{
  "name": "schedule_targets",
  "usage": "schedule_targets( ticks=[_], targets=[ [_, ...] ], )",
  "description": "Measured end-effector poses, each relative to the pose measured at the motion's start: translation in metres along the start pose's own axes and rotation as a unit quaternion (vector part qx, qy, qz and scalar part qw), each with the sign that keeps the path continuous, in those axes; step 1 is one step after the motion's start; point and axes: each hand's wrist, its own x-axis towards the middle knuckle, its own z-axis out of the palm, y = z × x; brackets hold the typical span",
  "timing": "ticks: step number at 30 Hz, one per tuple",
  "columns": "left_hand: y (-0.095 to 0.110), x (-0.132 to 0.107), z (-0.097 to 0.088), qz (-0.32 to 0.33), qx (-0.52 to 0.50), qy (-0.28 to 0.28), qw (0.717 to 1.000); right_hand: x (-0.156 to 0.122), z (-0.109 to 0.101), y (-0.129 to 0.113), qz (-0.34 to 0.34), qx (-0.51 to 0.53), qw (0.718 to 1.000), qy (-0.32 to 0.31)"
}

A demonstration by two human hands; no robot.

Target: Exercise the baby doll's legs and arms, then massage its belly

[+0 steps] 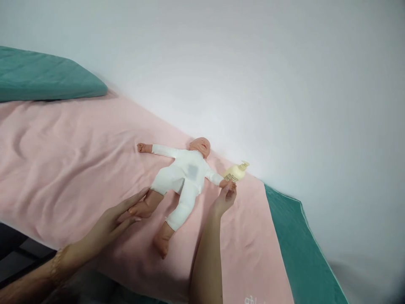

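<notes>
A baby doll (185, 175) in a white bodysuit lies on its back on a pink towel (79, 143), arms spread, head toward the wall. My left hand (118, 215) lies open with fingers stretched, touching the doll's bare foot. My right hand (226, 196) reaches up to the doll's small hand, its fingertips pinched on it. A pale yellow pump bottle (236, 171) lies on the towel just beyond that hand, beside the wall.
A green pillow (41, 76) rests at the far left end. A green sheet (300, 249) shows past the towel on the right. A white wall (253, 63) runs close behind the doll. The bed's near edge drops off at the lower left.
</notes>
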Motion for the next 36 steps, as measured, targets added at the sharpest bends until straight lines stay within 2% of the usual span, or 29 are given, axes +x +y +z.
schedule_targets(
  ticks=[3,6,9,12,17,22,24,29,32,36],
  targets=[
    [0.023,0.023,0.001,0.026,-0.032,0.011,0.999,-0.010,0.007,0.003,-0.010,0.035,0.999,-0.015],
    [0.044,0.049,0.007,0.043,-0.071,0.017,0.996,-0.021,0.012,0.002,-0.076,0.007,0.991,-0.114],
    [0.060,0.075,0.013,0.066,-0.104,0.037,0.992,-0.025,0.013,0.004,-0.174,-0.059,0.962,-0.200],
    [0.068,0.099,0.018,0.099,-0.117,0.038,0.987,-0.023,0.014,0.008,-0.231,-0.091,0.937,-0.246],
    [0.066,0.121,0.025,0.124,-0.121,0.018,0.985,-0.021,0.015,0.009,-0.253,-0.113,0.919,-0.280],
    [0.061,0.117,0.025,0.133,-0.124,0.012,0.983,-0.021,0.013,0.008,-0.225,-0.082,0.933,-0.270],
    [0.061,0.111,0.024,0.118,-0.147,0.036,0.981,-0.021,0.012,0.007,-0.197,-0.069,0.946,-0.249],
    [0.065,0.086,0.015,-0.023,-0.227,0.141,0.963,-0.020,0.009,0.000,-0.060,-0.005,0.986,-0.156],
    [0.062,0.066,0.005,-0.084,-0.248,0.140,0.955,-0.017,0.008,-0.006,0.014,0.061,0.992,-0.107],
    [0.047,0.036,-0.012,-0.114,-0.265,0.114,0.951,-0.008,0.000,-0.006,0.060,0.047,0.997,-0.018]
  ],
)
